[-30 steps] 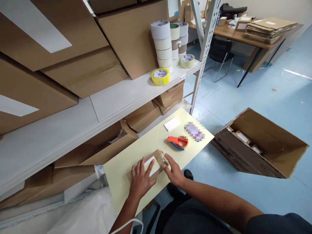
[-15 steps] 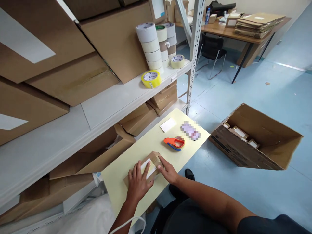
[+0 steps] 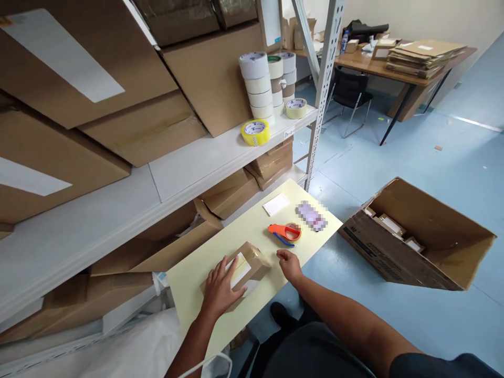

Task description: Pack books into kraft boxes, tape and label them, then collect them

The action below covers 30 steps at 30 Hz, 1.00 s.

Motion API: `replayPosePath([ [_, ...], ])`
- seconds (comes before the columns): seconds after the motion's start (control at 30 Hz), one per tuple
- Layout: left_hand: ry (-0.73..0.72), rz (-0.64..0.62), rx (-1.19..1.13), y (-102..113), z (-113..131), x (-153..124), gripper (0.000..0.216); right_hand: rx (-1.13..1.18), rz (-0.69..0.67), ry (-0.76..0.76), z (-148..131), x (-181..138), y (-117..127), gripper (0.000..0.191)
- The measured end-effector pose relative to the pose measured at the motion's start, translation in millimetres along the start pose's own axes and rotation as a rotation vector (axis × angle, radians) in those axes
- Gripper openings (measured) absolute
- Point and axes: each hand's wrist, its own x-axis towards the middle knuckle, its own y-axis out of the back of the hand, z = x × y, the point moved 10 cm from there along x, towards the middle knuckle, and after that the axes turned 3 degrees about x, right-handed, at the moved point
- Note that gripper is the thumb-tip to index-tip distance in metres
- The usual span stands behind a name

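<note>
A brown cardboard box (image 3: 258, 266) with a white label (image 3: 240, 269) lies on the pale yellow tabletop (image 3: 189, 286). My left hand (image 3: 221, 289) rests across its left part, fingers spread and lying flat on it. Just beyond the box's right end, my right hand (image 3: 290, 266) hovers apart from it, fingers curled together. Whether anything small is pinched in them is hidden. An orange tape dispenser (image 3: 284, 232) with a blue strip lies behind the right hand. Farther back are a white card (image 3: 275, 204) and a blurred purple item (image 3: 311, 216).
A large open carton (image 3: 378, 257) holding several small boxes stands on the floor at right. Along the left runs a metal shelf (image 3: 197, 163) with cartons, stacked tape rolls (image 3: 260, 100) and a yellow tape roll (image 3: 255, 133). A wooden desk (image 3: 366, 60) stands at the back.
My right hand has left the box's right end, moved right and curled its fingers. The left hand stays on the box. The camera view has shifted slightly.
</note>
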Motion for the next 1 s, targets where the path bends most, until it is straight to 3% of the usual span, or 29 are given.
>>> replayPosePath([
  [0.23, 0.109, -0.146, -0.363, -12.6, -37.2, 4.9, 0.087, -0.053, 0.033, -0.017, -7.4, 5.9, 15.4, 0.021],
  [0.33, 0.137, -0.097, -0.426, -5.8, -53.0, 11.2, 0.072, -0.087, 0.028, -0.006, -15.3, 6.3, 17.1, 0.019],
  [0.43, 0.271, -0.024, -0.376, -0.4, -75.9, 9.7, 0.06, -0.138, 0.016, 0.018, -26.8, 7.9, 20.9, 0.018],
  [0.57, 0.481, 0.033, -0.31, -8.1, -103.0, -9.8, 0.063, -0.206, -0.007, 0.036, -42.9, 17.0, 27.1, 0.018],
  [0.73, 0.731, -0.123, -0.388, -48.8, -128.2, -48.3, 0.073, -0.285, 0.016, 0.071, -67.2, 38.8, 39.2, 0.019],
  [1.0, 0.868, -0.181, -0.463, -75.4, -133.6, -89.1, 0.087, -0.494, -0.031, 0.245, -108.4, 56.1, 39.6, 0.02],
])
